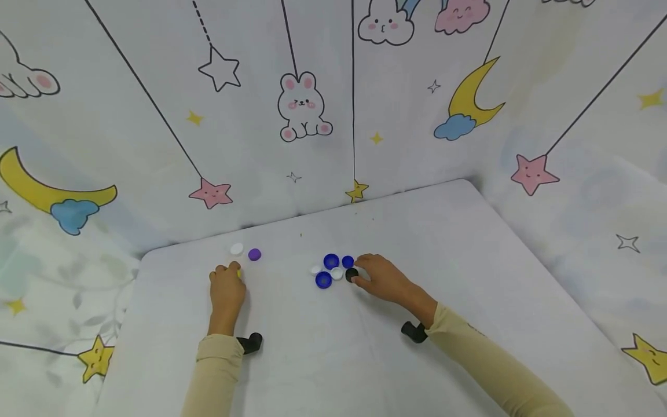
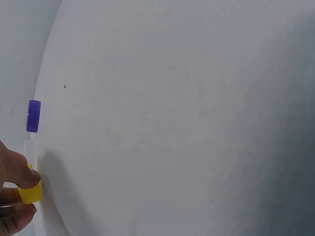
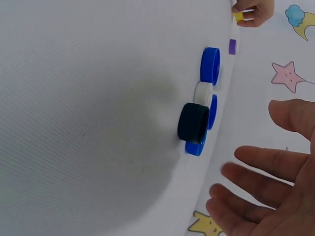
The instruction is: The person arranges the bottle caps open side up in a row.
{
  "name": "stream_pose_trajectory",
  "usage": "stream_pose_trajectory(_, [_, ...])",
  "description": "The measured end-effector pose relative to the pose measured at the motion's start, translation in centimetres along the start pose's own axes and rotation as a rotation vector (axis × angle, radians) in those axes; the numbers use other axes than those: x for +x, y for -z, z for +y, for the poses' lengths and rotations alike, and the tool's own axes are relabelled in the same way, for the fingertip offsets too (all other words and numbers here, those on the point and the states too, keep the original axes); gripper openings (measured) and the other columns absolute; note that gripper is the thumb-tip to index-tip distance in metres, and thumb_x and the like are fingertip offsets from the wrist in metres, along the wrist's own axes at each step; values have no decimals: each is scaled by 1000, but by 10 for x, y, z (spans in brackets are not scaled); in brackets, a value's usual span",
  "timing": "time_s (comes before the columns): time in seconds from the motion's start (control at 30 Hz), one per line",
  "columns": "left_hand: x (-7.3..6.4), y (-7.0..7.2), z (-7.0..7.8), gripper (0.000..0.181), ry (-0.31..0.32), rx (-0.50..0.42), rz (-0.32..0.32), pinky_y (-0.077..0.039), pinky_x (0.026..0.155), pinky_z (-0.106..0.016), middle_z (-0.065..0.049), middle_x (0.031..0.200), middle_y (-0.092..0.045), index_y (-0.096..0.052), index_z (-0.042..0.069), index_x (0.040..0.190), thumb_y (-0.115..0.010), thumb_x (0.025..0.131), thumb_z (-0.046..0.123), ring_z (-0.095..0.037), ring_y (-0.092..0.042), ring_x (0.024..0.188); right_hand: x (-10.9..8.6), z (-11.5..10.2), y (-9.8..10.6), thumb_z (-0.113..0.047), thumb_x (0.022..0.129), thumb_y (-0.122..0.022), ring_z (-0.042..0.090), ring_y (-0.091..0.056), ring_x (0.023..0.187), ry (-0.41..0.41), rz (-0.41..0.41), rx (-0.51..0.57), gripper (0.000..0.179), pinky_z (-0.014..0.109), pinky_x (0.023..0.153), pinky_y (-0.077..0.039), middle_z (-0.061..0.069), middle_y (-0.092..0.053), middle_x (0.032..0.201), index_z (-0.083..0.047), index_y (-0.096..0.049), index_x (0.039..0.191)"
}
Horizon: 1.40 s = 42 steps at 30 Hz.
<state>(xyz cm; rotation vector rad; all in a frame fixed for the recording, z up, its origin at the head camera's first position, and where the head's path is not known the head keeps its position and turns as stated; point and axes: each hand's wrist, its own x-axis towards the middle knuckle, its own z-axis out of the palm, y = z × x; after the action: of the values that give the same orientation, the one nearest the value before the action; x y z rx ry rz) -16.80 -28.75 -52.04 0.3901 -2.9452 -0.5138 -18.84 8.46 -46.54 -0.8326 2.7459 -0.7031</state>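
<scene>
Between thumb and fingers my left hand pinches a yellow bottle cap at the table's left side. Just beyond that hand lie a white cap and a purple cap. My right hand hovers beside a cluster of caps, its fingers spread and holding nothing in the right wrist view. A black cap is nearest to it. Grouped with the black one are two larger blue caps, a smaller blue cap and two white caps.
A white cloth covers the table. Behind it rises a wall covering printed with stars, moons and a bunny. Black wrist mounts stick out from both sleeves. A few tiny specks lie near the table's back edge.
</scene>
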Motion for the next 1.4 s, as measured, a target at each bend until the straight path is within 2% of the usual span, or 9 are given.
stream_pose_trajectory(0.2, [-2, 1, 3, 33, -7, -35, 10, -47, 84, -57, -35, 112, -55, -59, -5, 119, -53, 87, -3, -51, -54, 102, 2, 1, 1, -27, 96, -64, 38, -49, 131, -21, 31, -22, 43, 51, 108, -41, 21, -52, 141, 2, -61, 128])
stream_pose_trajectory(0.37, [-2, 1, 6, 33, -20, -41, 7, -49, 82, -57, -35, 114, -56, -59, -4, 120, -55, 88, -1, -49, -55, 103, 2, 2, 2, -25, 95, -64, 38, -51, 128, 6, 44, -20, 41, 51, 107, -42, 21, -55, 137, 2, -62, 126])
stream_pose_trajectory(0.63, [-9, 4, 11, 34, -16, -25, -17, -53, 74, -53, -29, 107, -60, -59, -2, 120, -64, 90, 12, -41, -61, 91, 1, 4, -1, -24, 95, -65, 35, -56, 121, 25, 48, 9, 38, 49, 103, -46, 18, -60, 129, 0, -64, 124])
stream_pose_trajectory(0.87, [-15, 0, 17, 31, -28, -53, 15, -53, 67, -51, -26, 102, -61, -56, 0, 115, -64, 89, 16, -37, -61, 83, -1, 5, -3, -24, 95, -65, 32, -57, 120, 33, 47, 38, 36, 47, 102, -47, 15, -62, 126, -1, -65, 123])
stream_pose_trajectory(1.0, [-18, -2, 22, 35, -60, -67, 39, -54, 70, -53, -28, 106, -61, -58, 3, 123, -62, 91, 16, -39, -62, 87, -2, 6, -4, -24, 95, -65, 30, -58, 119, 42, 53, 48, 36, 46, 101, -48, 14, -63, 125, -2, -65, 123])
stream_pose_trajectory(1.13, [-20, 0, 32, 35, -87, -123, 64, -54, 74, -52, -26, 108, -62, -61, 6, 126, -61, 93, 18, -38, -63, 89, -3, 6, -5, -25, 95, -65, 29, -59, 118, 41, 53, 46, 36, 45, 101, -49, 14, -63, 124, -2, -65, 123])
stream_pose_trajectory(1.27, [-21, 7, 49, 31, -136, -211, 78, -54, 74, -49, -22, 105, -65, -64, 2, 119, -63, 93, 20, -35, -64, 88, -2, 5, -4, -24, 94, -65, 29, -59, 118, 43, 54, 51, 36, 45, 100, -49, 13, -63, 124, -2, -65, 123])
stream_pose_trajectory(1.4, [-23, 14, 64, 28, -181, -261, 94, -56, 72, -46, -20, 100, -69, -64, 0, 112, -66, 92, 20, -34, -67, 88, -2, 4, -3, -23, 94, -66, 29, -59, 117, 51, 57, 64, 35, 45, 100, -49, 14, -63, 124, -2, -65, 122])
